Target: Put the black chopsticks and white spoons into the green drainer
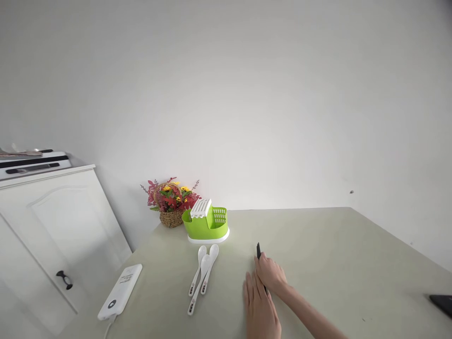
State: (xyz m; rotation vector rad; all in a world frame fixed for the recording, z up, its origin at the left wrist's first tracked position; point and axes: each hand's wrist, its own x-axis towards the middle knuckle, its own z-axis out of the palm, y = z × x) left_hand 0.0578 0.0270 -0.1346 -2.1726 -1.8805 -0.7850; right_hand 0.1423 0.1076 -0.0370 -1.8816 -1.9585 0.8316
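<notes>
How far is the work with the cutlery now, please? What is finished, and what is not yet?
Nothing looks put away: the green holder shows no cutlery inside, and three white spoons lie loose on the table in front of it. In hand: the right hand closes on thin black pieces, and the left hand rests flat beside it. Left, it seems: the spoons and black pieces remain outside the holder.

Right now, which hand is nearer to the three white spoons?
Left. The left hand lies flat on the table just right of the white spoons; the right hand, holding a thin black object, is farther right.
</notes>
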